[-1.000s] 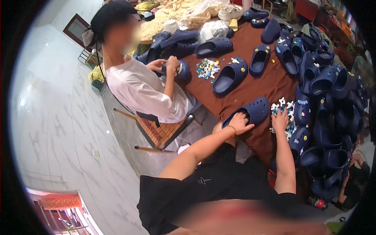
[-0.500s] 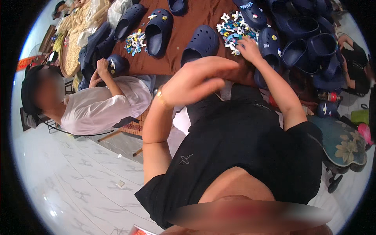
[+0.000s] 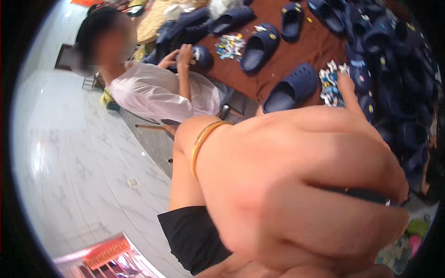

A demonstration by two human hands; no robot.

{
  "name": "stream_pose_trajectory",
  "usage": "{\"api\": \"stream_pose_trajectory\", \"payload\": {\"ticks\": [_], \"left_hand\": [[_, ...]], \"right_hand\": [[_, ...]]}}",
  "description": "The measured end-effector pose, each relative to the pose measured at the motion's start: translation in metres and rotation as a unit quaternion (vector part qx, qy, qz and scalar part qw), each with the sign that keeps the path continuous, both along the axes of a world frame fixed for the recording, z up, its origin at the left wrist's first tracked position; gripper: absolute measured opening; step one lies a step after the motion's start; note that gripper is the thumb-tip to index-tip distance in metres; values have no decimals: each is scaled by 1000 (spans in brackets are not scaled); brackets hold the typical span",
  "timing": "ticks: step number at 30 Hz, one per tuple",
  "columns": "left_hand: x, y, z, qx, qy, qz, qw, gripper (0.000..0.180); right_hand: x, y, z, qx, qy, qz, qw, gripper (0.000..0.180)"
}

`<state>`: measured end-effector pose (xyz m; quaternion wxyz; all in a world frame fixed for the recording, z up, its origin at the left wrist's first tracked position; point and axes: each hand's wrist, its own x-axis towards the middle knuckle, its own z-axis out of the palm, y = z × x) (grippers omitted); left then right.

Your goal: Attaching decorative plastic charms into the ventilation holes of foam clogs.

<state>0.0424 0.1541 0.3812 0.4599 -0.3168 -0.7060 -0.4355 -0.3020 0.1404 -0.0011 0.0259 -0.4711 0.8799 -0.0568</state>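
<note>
I judge the step as charm selection: my right hand is at the charm pile; finger opening and hold cannot be determined. Left hand: raised, partly curled, contents hidden. Clog: near edge of surface. Next move likely calls for a single-charm pinch.

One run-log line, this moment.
left hand: raised near camera, grip unclear | right hand: at charm pile, grip unclear | navy clog: on brown cloth, untouched by hands
</note>
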Motion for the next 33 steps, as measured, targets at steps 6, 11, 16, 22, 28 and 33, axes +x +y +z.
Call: {"api": "stream_pose_trajectory", "payload": {"ticks": [6,11,16,22,28,33], "left_hand": [[56,-32,37,-51,29,59,997,16],[50,-56,-4,-36,-65,178,981,19],[-5,-80,-137,7,-399,255,881,21],[-26,-81,-298,-75,-541,321,774,21],[-54,-103,-363,-179,-478,421,750,15],[-55,-106,-384,-242,-511,422,709,16]], "right_hand": [[18,7,24,-28,-24,-52,998,18],[25,10,37,3,-24,-65,998,21],[9,19,8,-25,-6,-7,1000,19],[18,33,6,-47,-16,-67,997,17],[52,5,21,-308,-222,-21,925,17],[89,-26,20,-377,-200,32,904,14]]}}
